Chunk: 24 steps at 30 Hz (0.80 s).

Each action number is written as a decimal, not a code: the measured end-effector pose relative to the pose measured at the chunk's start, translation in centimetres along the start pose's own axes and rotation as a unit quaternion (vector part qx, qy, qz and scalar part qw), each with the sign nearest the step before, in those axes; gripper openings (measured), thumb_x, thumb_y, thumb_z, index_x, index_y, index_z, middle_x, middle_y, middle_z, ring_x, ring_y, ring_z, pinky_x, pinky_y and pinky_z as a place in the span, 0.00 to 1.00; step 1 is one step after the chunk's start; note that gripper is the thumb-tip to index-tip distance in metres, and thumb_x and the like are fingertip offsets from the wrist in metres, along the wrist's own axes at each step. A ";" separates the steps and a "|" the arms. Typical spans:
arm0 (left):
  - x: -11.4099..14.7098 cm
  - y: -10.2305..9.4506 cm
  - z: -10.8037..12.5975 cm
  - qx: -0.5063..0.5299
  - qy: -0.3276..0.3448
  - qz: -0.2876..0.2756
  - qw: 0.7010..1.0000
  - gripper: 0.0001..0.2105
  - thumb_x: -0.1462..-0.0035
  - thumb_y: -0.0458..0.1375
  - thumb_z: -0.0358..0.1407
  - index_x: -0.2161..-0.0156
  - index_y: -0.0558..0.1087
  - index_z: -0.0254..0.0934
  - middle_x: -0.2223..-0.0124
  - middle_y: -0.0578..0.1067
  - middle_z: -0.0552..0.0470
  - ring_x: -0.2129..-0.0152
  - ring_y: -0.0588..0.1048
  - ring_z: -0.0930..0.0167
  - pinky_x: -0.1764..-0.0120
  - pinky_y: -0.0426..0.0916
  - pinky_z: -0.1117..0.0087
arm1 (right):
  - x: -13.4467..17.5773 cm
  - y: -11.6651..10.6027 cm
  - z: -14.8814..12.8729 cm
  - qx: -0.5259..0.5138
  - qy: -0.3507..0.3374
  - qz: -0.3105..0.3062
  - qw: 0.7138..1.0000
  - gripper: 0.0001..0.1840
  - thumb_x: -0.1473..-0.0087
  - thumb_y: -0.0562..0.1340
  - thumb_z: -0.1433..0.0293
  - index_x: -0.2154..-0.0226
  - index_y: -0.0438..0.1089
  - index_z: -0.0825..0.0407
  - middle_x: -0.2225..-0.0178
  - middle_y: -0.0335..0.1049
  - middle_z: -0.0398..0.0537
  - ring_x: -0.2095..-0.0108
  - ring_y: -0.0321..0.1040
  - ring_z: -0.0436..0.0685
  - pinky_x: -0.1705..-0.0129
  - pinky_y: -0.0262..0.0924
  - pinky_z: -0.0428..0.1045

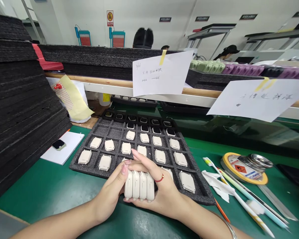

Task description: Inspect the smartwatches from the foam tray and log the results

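Note:
Several off-white smartwatch cases (pixel 139 186) are pressed side by side into a row between my two hands, near the bench's front edge. My left hand (pixel 109 191) grips the row's left end, its thumb near the top. Around the right end and along the underside wraps my right hand (pixel 164 191), its fingers reaching over the top. Just beyond is a black foam tray (pixel 114 133) with compartments holding more off-white cases (pixel 109 145) and, towards the back, dark-screened watches (pixel 145 128). My hands cover part of its front rows.
Tall foam trays (pixel 20 109) are stacked at the left, beside a white pad (pixel 69 146) bearing a watch (pixel 58 144). On the right lie a toothbrush (pixel 239 199), a tissue (pixel 218 184) and a yellow-rimmed tin (pixel 244 169). Paper notes (pixel 161 74) hang from the shelf ahead.

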<state>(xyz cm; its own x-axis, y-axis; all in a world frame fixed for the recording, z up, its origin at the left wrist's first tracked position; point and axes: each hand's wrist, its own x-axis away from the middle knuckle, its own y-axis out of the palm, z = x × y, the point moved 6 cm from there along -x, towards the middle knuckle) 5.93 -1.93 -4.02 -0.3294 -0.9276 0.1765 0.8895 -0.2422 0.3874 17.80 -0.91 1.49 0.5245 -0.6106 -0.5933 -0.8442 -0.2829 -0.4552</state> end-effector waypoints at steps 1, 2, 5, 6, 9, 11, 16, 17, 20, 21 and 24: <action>0.0 0.0 0.0 -0.001 0.000 0.002 1.000 0.27 0.39 0.53 0.56 0.45 0.72 0.39 0.44 0.71 0.46 0.39 0.60 0.58 0.44 0.64 0.62 | 0.0 0.0 0.0 0.000 0.000 0.000 1.000 0.56 0.52 0.74 0.66 0.31 0.42 0.44 0.50 0.75 0.48 0.46 0.71 0.60 0.41 0.64 0.54; 0.0 0.0 0.0 -0.002 -0.001 0.003 1.000 0.27 0.40 0.53 0.56 0.45 0.72 0.39 0.44 0.71 0.46 0.38 0.59 0.58 0.42 0.62 0.62 | 0.0 0.0 0.0 -0.001 -0.001 0.000 1.000 0.56 0.52 0.74 0.66 0.31 0.42 0.44 0.50 0.75 0.48 0.46 0.71 0.60 0.41 0.64 0.54; 0.0 0.0 0.0 -0.003 -0.002 0.004 1.000 0.26 0.39 0.53 0.56 0.46 0.72 0.40 0.43 0.71 0.48 0.38 0.57 0.60 0.40 0.59 0.64 | 0.0 0.0 0.0 -0.003 -0.001 0.000 1.000 0.56 0.52 0.74 0.66 0.31 0.42 0.44 0.49 0.75 0.48 0.46 0.71 0.59 0.40 0.63 0.53; -0.1 0.0 0.0 -0.004 -0.002 0.003 1.000 0.25 0.39 0.53 0.56 0.46 0.72 0.41 0.43 0.71 0.48 0.38 0.59 0.61 0.41 0.59 0.65 | 0.0 0.0 0.0 -0.003 -0.001 0.000 1.000 0.56 0.52 0.74 0.66 0.31 0.42 0.44 0.49 0.75 0.48 0.46 0.71 0.59 0.40 0.63 0.54; -0.1 0.1 0.2 -0.013 0.005 -0.001 1.000 0.25 0.38 0.51 0.56 0.47 0.72 0.40 0.46 0.72 0.48 0.43 0.64 0.62 0.44 0.62 0.65 | 0.1 0.0 0.0 -0.002 0.004 -0.004 1.000 0.54 0.50 0.73 0.65 0.31 0.42 0.45 0.50 0.75 0.50 0.46 0.71 0.60 0.41 0.64 0.55; -0.1 0.4 0.5 -0.029 0.018 -0.013 0.999 0.25 0.38 0.52 0.56 0.48 0.71 0.39 0.49 0.74 0.47 0.46 0.68 0.62 0.46 0.64 0.64 | 0.1 0.1 0.0 0.007 0.002 -0.007 1.000 0.54 0.49 0.72 0.64 0.31 0.40 0.45 0.50 0.75 0.50 0.45 0.71 0.61 0.40 0.64 0.56; -0.3 1.3 1.3 -0.077 0.049 -0.037 0.995 0.28 0.57 0.73 0.42 0.52 0.69 0.39 0.51 0.74 0.47 0.51 0.72 0.60 0.50 0.68 0.62 | 0.4 0.5 -0.4 0.058 -0.037 -0.025 0.997 0.48 0.41 0.64 0.64 0.30 0.34 0.46 0.47 0.74 0.53 0.42 0.67 0.62 0.38 0.60 0.61; -0.3 1.3 1.3 -0.077 0.046 -0.033 0.995 0.29 0.60 0.74 0.39 0.52 0.69 0.39 0.51 0.73 0.48 0.51 0.72 0.60 0.50 0.68 0.62 | 0.5 0.6 -0.3 0.066 -0.041 -0.029 0.997 0.47 0.39 0.62 0.63 0.30 0.33 0.46 0.46 0.73 0.54 0.42 0.67 0.63 0.38 0.60 0.62; -0.3 1.2 1.3 -0.078 0.044 -0.021 0.996 0.30 0.63 0.75 0.34 0.53 0.68 0.39 0.52 0.74 0.48 0.52 0.73 0.61 0.50 0.69 0.62 | 0.6 0.8 -0.3 0.082 -0.047 -0.042 0.995 0.45 0.37 0.59 0.63 0.30 0.30 0.47 0.45 0.71 0.55 0.41 0.65 0.62 0.37 0.58 0.62; -0.3 1.2 1.3 -0.085 0.052 -0.017 0.995 0.29 0.62 0.75 0.34 0.54 0.68 0.40 0.52 0.75 0.48 0.52 0.73 0.61 0.51 0.69 0.62 | 0.6 0.8 -0.5 0.087 -0.054 -0.047 0.994 0.45 0.37 0.59 0.64 0.30 0.30 0.47 0.44 0.71 0.55 0.40 0.64 0.62 0.36 0.56 0.62; -0.1 1.1 2.0 -0.136 0.093 -0.002 0.986 0.27 0.60 0.74 0.34 0.54 0.69 0.40 0.54 0.76 0.50 0.53 0.74 0.62 0.51 0.69 0.64 | 0.6 0.5 -1.4 0.094 -0.072 -0.050 0.992 0.51 0.41 0.65 0.62 0.30 0.30 0.47 0.42 0.68 0.56 0.38 0.60 0.64 0.33 0.48 0.65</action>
<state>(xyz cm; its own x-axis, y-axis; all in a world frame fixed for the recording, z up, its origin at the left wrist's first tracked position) 6.29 -1.54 -1.79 -0.2925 -0.9563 -0.0042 0.9485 -0.2907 0.1256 17.51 -2.47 1.79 0.6260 -0.4703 -0.6220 -0.7594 -0.1860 -0.6235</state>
